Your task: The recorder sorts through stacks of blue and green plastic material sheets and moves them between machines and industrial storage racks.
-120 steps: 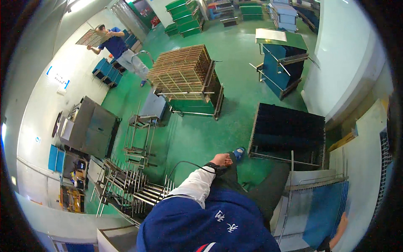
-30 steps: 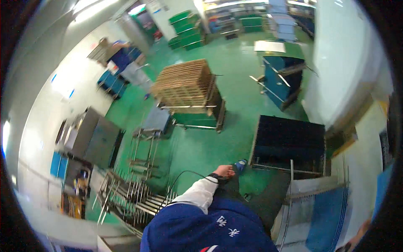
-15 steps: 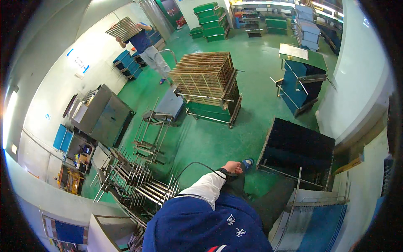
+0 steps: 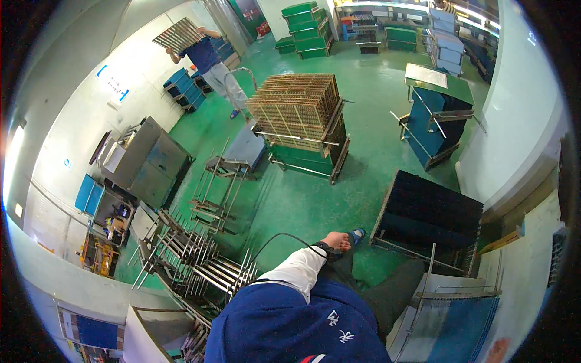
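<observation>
My left hand (image 4: 337, 241) hangs in front of my dark trousers, its fingers curled in and nothing showing in them. A dark band (image 4: 327, 251) circles that wrist below a white sleeve, and a thin black cable (image 4: 284, 235) loops from it toward my side. At the lower right rim, part of my right hand (image 4: 499, 349) shows as a small blurred patch beside a blue panel rack (image 4: 460, 327); its fingers cannot be made out. Ahead on the right, a rack of black panels (image 4: 426, 221) stands on the floor, apart from my left hand.
A cart stacked with brown slatted frames (image 4: 296, 112) stands mid-floor. Metal rod racks (image 4: 200, 257) crowd the left. A blue cart with a green top (image 4: 433, 121) is at right. Beyond, a co-worker (image 4: 206, 60) lifts a slatted frame (image 4: 180, 35) near the wall.
A blurred part of my right hand has come into view at the lower right. My left hand stays in place. The co-worker's raised frame has shifted slightly.
</observation>
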A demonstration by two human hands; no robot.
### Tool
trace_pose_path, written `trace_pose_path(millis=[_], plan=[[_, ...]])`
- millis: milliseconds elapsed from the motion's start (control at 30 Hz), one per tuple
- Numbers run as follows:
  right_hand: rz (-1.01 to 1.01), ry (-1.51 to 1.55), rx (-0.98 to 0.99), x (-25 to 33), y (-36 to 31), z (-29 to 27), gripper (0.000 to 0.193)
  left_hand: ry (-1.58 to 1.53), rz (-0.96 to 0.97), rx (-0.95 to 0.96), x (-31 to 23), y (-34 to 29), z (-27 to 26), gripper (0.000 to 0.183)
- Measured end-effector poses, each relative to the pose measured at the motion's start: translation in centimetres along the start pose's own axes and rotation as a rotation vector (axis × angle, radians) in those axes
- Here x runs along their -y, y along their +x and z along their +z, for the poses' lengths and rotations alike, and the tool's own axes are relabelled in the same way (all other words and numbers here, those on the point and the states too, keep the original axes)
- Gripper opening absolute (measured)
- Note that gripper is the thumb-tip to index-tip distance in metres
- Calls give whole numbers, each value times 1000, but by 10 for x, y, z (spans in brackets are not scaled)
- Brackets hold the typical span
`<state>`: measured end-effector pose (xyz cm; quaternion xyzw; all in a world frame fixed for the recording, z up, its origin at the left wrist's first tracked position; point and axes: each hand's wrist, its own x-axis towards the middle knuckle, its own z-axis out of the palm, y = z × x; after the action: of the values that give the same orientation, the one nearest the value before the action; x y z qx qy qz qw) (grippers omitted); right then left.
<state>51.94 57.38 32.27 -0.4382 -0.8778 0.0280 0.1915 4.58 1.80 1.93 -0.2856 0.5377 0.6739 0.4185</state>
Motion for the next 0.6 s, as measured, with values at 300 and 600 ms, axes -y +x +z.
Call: trace_pose_path(millis=[300, 600], plan=[[155, 93, 365, 20, -27, 58, 11, -6, 6, 10, -1, 4, -3, 32], [233, 95, 390, 3, -25, 64, 11, -94, -49, 105, 4, 22, -17, 40]])
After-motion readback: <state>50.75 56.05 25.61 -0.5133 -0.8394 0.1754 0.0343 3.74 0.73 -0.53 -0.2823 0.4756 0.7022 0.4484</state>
